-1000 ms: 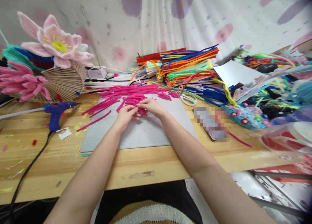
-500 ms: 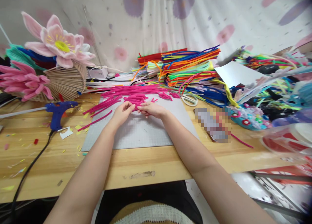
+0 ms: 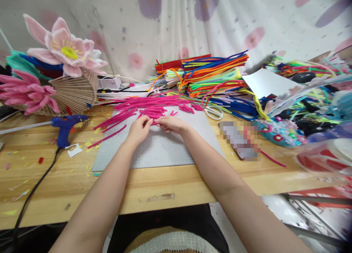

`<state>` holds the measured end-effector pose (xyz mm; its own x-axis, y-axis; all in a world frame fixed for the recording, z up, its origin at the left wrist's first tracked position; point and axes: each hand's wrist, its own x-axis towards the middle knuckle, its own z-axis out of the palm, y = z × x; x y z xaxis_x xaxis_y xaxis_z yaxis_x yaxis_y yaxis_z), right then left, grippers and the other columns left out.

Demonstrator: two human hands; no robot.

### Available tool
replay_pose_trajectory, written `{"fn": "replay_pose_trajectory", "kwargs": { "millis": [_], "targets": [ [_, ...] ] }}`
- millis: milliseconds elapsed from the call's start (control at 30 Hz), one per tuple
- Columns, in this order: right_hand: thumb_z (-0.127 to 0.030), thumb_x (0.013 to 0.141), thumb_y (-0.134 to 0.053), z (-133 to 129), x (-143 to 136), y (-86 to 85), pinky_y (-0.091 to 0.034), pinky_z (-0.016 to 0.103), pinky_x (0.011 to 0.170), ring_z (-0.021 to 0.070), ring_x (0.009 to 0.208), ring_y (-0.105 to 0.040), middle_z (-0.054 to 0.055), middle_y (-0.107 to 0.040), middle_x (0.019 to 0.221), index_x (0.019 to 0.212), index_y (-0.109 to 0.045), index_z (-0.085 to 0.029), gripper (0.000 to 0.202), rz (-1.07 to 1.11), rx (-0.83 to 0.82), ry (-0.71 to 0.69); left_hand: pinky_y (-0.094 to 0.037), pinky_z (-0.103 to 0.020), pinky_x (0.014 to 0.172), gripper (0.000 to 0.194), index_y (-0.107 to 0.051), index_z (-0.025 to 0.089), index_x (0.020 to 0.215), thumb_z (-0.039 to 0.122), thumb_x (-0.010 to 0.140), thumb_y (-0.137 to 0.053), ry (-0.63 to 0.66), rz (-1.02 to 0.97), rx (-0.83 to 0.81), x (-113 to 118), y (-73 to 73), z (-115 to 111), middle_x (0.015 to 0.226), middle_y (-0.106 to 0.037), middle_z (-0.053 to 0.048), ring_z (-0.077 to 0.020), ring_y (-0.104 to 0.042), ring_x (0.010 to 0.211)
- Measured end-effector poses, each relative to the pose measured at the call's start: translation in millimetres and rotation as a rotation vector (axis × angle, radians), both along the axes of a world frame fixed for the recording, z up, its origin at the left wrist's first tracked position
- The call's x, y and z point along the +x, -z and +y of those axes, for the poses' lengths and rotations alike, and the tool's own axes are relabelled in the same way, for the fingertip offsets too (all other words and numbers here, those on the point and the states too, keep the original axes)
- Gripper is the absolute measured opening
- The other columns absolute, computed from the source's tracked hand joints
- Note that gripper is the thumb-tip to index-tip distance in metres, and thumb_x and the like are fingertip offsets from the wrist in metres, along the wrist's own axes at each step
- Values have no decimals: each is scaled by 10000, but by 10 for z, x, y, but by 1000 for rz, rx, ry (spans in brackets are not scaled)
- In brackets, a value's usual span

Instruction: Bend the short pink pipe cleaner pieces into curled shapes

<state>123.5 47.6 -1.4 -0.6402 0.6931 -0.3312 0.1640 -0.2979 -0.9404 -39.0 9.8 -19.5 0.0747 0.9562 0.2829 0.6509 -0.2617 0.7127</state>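
one broad pale curtain [image 3: 173, 29], creased into soft folds and printed with purple and pink blots, hangs behind everything. below it spreads the tabletop [image 3: 148, 189], smooth yellowish wood with streaky grain and a rough worn patch near its front edge. on it lies a flat, four-cornered grey mat [image 3: 167, 150], faintly gridded. at the back, bundles of fuzzy stems [image 3: 217, 75] in red, orange, blue and green are stacked like thin rods. a plush pale-pink flower [image 3: 68, 53] with pointed petals and a yellow centre stands at the left. velvety magenta stems [image 3: 154, 101], long and slender, lie loosely across the mat's far side. the glue gun [image 3: 64, 131] is hard blue plastic, angular, with a black cord. over the mat, the left hand [image 3: 139, 130] and right hand [image 3: 173, 124] nearly meet, the fingers of each pinched together on a short magenta piece [image 3: 154, 123], mostly covered, its exact shape unclear.
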Motion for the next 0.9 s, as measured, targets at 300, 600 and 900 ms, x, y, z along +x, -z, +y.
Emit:
{"fn": "replay_pose_trajectory", "kwargs": {
  "millis": [300,600,900],
  "targets": [
    [-239,813,-463,99,174,1,-136,127,325,24,354,-159,-97,-226,429,558,-360,-168,284,9,-102,-141,-331,-244,595,227,-544,187,720,367,826,-457,200,67,77,43,-51,-51,662,-529,-1,-121,-442,604],
    [-251,788,-514,74,207,-38,-166,131,335,23,348,-178,-101,-242,401,559,-405,-160,270,0,-74,-189,-312,-219,447,222,-494,188,648,380,749,-541,207,-216,-147,80,29,-52,553,-454,40,-80,-406,440],
    [-265,840,-446,139,218,-5,-133,120,320,22,348,-113,-111,-194,413,582,-377,-168,284,-27,-195,-188,-404,-224,538,226,-598,192,818,402,774,-527,140,-127,-33,112,43,-52,748,-605,-19,-114,-513,593]
  ]
}}
